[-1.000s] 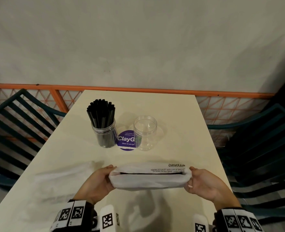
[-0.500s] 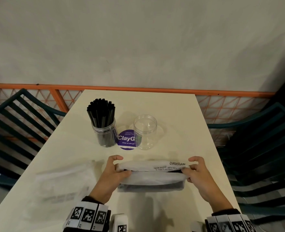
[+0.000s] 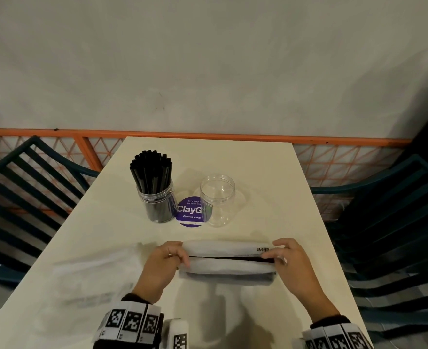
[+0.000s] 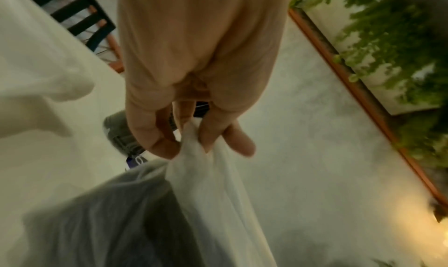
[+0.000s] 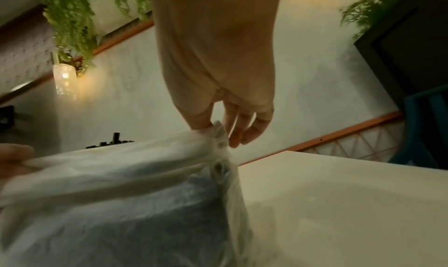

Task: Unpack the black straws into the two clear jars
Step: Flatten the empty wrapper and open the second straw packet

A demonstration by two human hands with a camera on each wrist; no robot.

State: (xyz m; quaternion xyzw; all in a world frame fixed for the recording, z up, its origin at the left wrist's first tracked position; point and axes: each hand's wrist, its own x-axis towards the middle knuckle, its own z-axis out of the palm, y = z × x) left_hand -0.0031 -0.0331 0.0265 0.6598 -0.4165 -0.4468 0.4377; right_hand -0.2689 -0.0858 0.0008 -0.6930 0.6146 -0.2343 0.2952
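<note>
A translucent plastic bag (image 3: 226, 260) of black straws lies across the near part of the cream table (image 3: 270, 172). My left hand (image 3: 168, 256) pinches the bag's left end (image 4: 194, 137). My right hand (image 3: 282, 255) pinches its right end (image 5: 218, 131). A dark slit of straws shows at the bag's mouth between the hands. One clear jar (image 3: 157, 202) at the table's middle stands packed with upright black straws. A second clear jar (image 3: 217, 200) stands empty just to its right.
A round purple sticker (image 3: 190, 211) lies between the jars. An empty plastic bag (image 3: 94, 278) lies flat at the near left. Dark teal slatted chairs (image 3: 26, 187) flank the table, and an orange rail (image 3: 207, 136) runs behind it against the wall.
The bag has been lowered from in front of me onto the table. Both hands shifted from cupping its ends to pinching its top edge, and its mouth has narrowed.
</note>
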